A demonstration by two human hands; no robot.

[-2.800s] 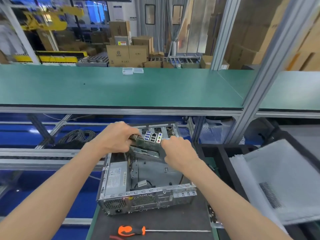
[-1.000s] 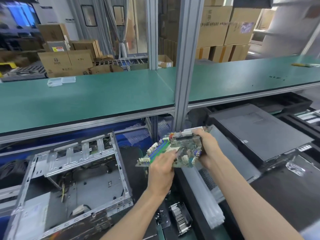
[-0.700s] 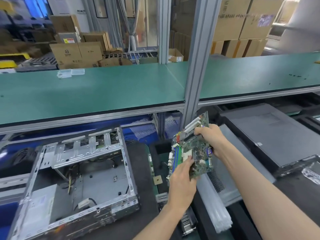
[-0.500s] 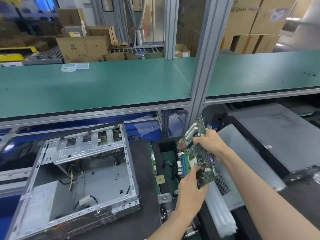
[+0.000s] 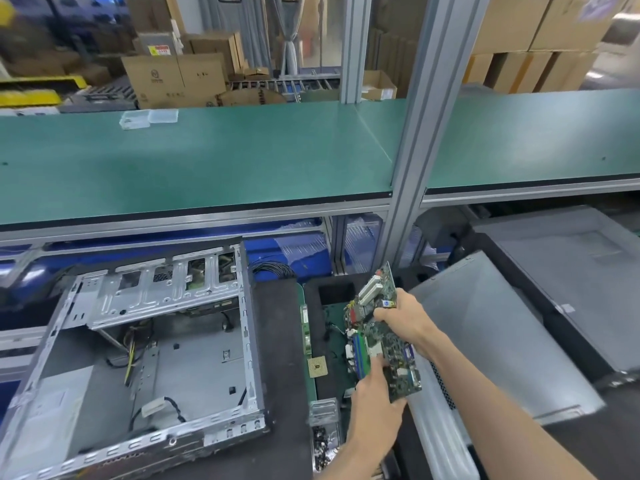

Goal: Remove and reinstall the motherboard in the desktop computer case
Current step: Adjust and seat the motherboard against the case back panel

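Fingers of the right hand (image 5: 405,320) are curled over the top part of the motherboard (image 5: 382,336), and the bottom edge is pinched by the left hand (image 5: 372,389). The green board is held up on its side, to the right of the open computer case (image 5: 145,344). A small gold chip (image 5: 317,366) is seen between case and board.

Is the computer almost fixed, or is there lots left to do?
About halfway. Done: the motherboard is out, and the desktop case lies open with a bare floor. In hand: the left hand grips the board's bottom edge and the right hand grips its upper part, holding it beside the case. Left: putting it back inside and fastening it.
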